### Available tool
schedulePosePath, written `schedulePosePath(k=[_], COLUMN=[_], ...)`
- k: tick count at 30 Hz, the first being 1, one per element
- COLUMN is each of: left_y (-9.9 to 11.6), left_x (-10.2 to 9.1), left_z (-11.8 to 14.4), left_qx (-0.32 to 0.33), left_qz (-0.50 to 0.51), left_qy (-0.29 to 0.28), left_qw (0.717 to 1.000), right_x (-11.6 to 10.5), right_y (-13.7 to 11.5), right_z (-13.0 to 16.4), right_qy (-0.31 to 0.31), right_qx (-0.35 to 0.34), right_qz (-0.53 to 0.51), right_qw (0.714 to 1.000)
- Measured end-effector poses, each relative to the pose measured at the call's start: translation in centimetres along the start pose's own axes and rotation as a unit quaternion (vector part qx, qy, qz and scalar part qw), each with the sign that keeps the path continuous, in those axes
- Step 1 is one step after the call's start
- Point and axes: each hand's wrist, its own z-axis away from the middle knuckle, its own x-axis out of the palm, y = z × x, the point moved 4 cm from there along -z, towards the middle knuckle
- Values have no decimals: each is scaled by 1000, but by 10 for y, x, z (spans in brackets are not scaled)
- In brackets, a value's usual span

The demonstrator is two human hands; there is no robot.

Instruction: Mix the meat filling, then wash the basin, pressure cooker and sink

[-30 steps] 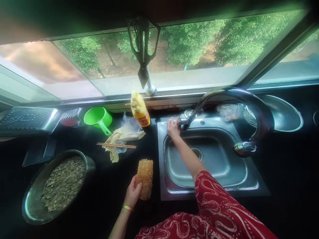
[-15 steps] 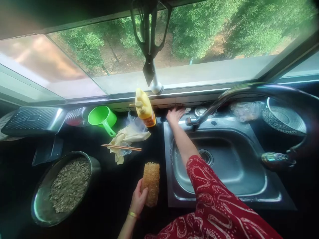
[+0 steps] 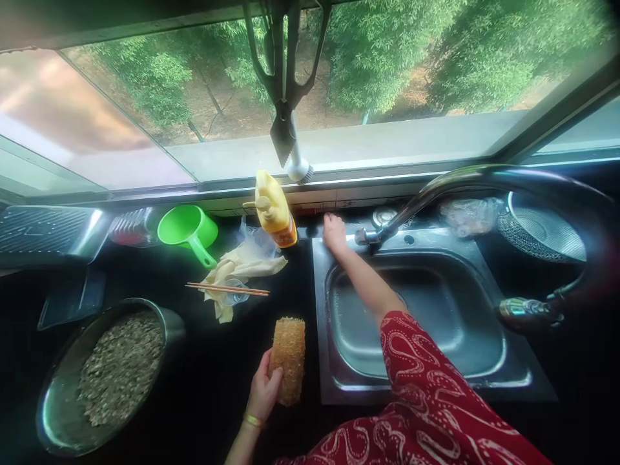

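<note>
Upright in my left hand (image 3: 265,387) is a rectangular tan block with a rough, fibrous surface, like a loofah sponge (image 3: 289,361). My thumb lies along its left side, above the dark counter. My right hand (image 3: 334,232) reaches over the steel sink (image 3: 416,381) to the counter behind its back left corner. Its fingers are curled in; whatever they hold, if anything, is hidden. The base of the faucet (image 3: 371,237) stands just right of that hand, with a small round metal piece (image 3: 384,217) behind it. A yellow pump bottle (image 3: 276,213) is to the left.
Chopsticks (image 3: 227,289) lie across a small glass and a cream cloth (image 3: 252,266). Farther left are a green ladle-like scoop (image 3: 186,226) and a steel bowl (image 3: 174,326) of grey-brown bits. A mesh basket (image 3: 542,226) sits right of the faucet. Utensils (image 3: 283,123) hang before the window.
My right hand's fingers, spread before, have curled in, and the hand has drawn slightly back. A small pale thing by its fingertips no longer shows. My left hand keeps hold of the sponge.
</note>
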Motion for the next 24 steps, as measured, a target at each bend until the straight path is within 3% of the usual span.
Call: schedulePosePath(k=[6,10,13,16,19,21,24], left_y=[9,2,-4,-7,-6,-5,-3], left_x=[1,0,-1,0,1,1,2], left_z=[4,3,1,-1,-2,-1,1], left_qx=[-16,-8,1,6,4,1,5], left_qz=[-23,-18,-17,-15,-7,-1,-6], left_qy=[6,3,7,0,-15,-14,-1], left_qw=[1000,1000,1000,1000,1000,1000,1000], right_x=[-9,8,18,21,18,12,4], right_y=[24,18,-9,-37,-39,-20,14], right_z=[10,15,14,20,42,59,77], right_qy=[87,43,9,-18,-77,-54,61], right_qx=[164,246,172,-10,-177,-182,-45], right_qz=[-15,-36,-40,-73,-114,-117,-77], right_qw=[982,968,984,997,974,975,994])
